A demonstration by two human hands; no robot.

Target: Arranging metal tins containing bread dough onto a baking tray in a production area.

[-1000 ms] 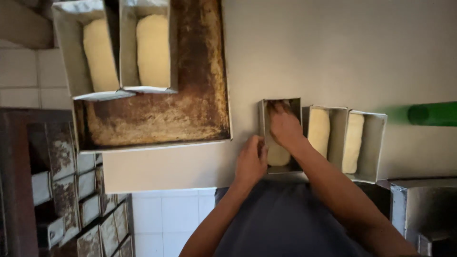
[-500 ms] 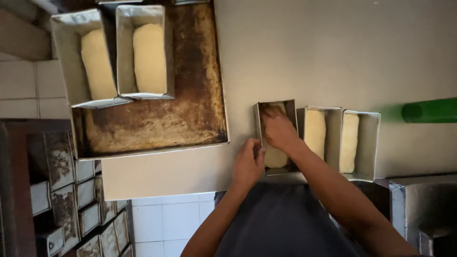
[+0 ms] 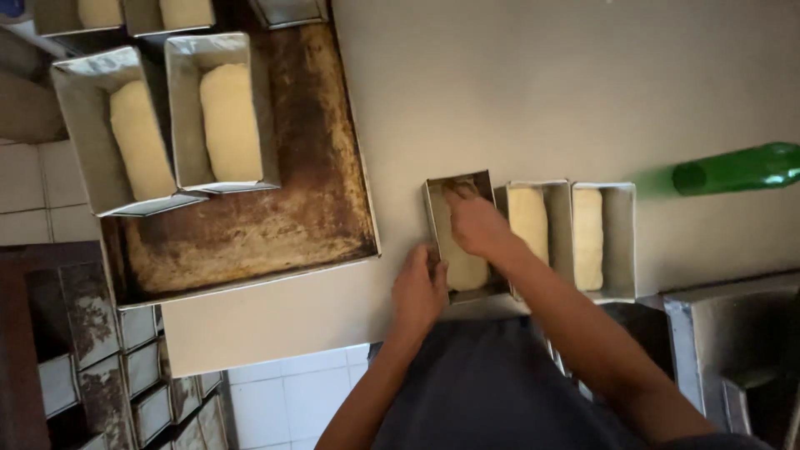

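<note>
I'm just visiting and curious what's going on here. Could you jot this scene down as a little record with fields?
Setting: pale worktop seen from above
Right hand: inside a narrow rectangular metal loaf tin, pressing on pale dough
Left hand: resting against that tin's near left edge
Beside it: two more metal tins with dough
Left side: large browned baking tray carrying filled tins
Far right: green glass bottle lying down

The camera view is drifting: the rusty baking tray (image 3: pixel 250 225) and its two loaf tins (image 3: pixel 221 117) are sliding toward the lower left of the frame, and more tins (image 3: pixel 175 15) are appearing along the top edge. The green bottle (image 3: pixel 737 168) is moving lower at the right edge.
</note>
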